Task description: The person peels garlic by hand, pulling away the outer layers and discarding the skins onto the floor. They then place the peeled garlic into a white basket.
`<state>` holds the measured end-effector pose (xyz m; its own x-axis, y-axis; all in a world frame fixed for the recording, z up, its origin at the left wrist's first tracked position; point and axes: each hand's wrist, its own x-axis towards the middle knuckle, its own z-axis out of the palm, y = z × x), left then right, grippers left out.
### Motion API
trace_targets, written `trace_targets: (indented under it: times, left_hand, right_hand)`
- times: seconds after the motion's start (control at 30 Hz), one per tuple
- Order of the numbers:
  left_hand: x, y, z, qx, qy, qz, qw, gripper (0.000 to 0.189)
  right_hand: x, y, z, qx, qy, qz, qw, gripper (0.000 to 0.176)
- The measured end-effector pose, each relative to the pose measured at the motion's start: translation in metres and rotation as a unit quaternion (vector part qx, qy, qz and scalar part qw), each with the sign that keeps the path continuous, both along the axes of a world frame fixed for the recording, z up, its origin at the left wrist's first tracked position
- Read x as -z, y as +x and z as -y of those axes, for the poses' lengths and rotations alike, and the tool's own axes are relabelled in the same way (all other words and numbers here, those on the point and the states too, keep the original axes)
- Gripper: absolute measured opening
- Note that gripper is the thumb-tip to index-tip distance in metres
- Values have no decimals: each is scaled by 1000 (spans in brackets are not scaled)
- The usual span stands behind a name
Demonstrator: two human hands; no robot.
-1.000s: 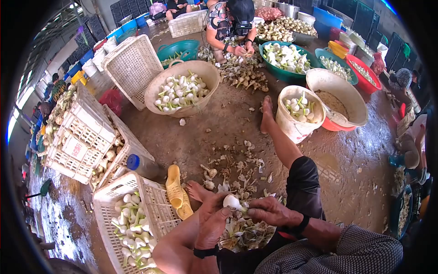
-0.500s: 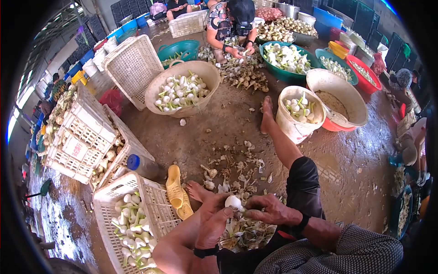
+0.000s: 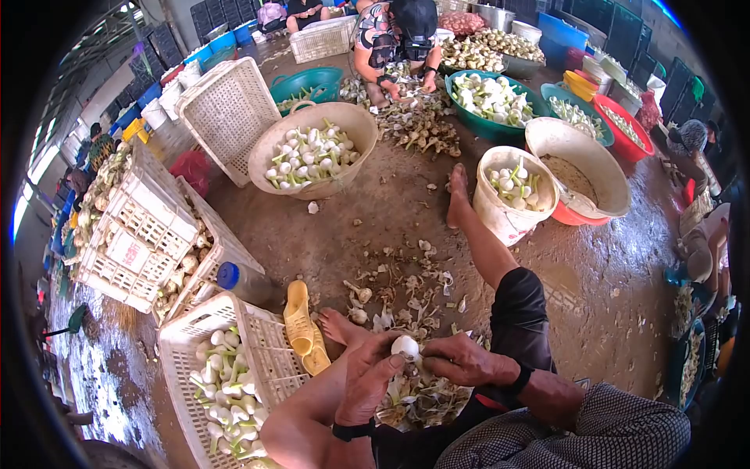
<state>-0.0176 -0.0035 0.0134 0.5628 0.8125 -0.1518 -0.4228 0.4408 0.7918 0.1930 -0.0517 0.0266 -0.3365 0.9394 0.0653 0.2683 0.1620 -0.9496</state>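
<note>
Over peelings point(image 3: 422, 402) | left grip point(image 3: 366, 369): pinching garlic bulb point(image 3: 405, 345) | right grip point(image 3: 469, 361): pinching its lower end

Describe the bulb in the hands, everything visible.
The bulb is white, rounded and smooth-looking, with a slight shine; it looks like garlic with its outer skin off. The left hand grips it, thumb against its near side. The right hand has its fingers at its lower right; contact there is unclear. It is held above loose skins. Its underside is hidden.
</note>
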Motion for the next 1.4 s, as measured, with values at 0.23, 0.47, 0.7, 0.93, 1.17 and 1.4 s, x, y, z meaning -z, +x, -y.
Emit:
trace_targets:
  times: [0.23, 0.47, 0.7, 0.93, 1.17, 1.4]
  left_hand:
    - [-3, -2, 0, 53, -20, 78, 995, 48]
    - [-3, 2, 1, 6, -25, 87, 996, 53]
    - [-6, 6, 0, -32, -17, 114, 993, 47]
    - [4, 5, 0, -21, 17, 16, 1000, 46]
    - [6, 6, -2, -20, 6, -32, 999, 38]
    - [7, 7, -3, -17, 26, -66, 997, 35]
  right_hand:
    - [4, 1, 8, 3, -237, -165, 957, 22]
    - [9, -1, 6, 16, -225, -224, 948, 27]
    - [-3, -2, 12, 17, -167, -195, 966, 33]
    - [-13, -3, 11, 11, -171, -191, 967, 32]
    - [-9, -13, 1, -18, 4, -66, 998, 24]
    - [-5, -24, -3, 51, 39, 12, 998, 17]
